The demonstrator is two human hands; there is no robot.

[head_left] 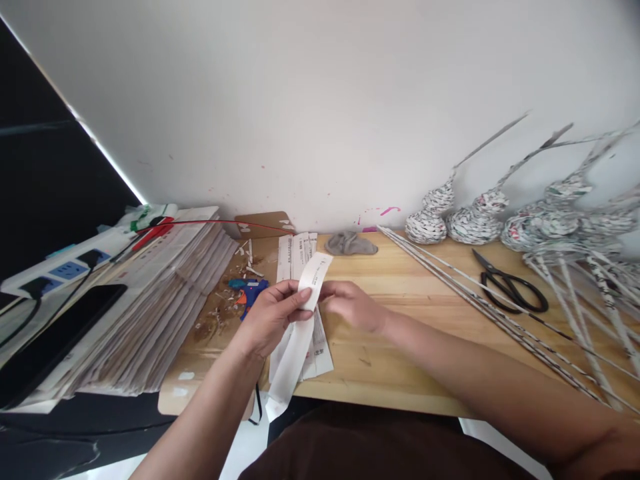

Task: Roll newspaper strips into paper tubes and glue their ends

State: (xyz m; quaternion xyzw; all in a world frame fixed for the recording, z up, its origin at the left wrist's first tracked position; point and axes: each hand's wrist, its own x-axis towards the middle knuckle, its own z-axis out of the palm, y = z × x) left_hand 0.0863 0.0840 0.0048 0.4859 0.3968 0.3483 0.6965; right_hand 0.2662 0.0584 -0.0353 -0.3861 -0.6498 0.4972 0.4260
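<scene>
A long white paper strip (295,357) slants from the table's middle down past its front edge. My left hand (277,310) pinches it near the upper part, thumb on top. Beside the strip's right edge is my right hand (353,305), its fingers bent toward the paper; whether they grip it is hidden. Under the strip lie several printed paper strips (320,357) on the wooden table (390,363). Just left of my left hand sits a blue glue gun (253,293), partly covered by the hand.
Stacked paper (165,320), a power strip (70,268) and a black phone (60,343) occupy the left. A grey cloth (350,244) lies near the wall. Rolled paper sticks (460,290), black scissors (510,287) and woven paper shapes (475,223) are on the right.
</scene>
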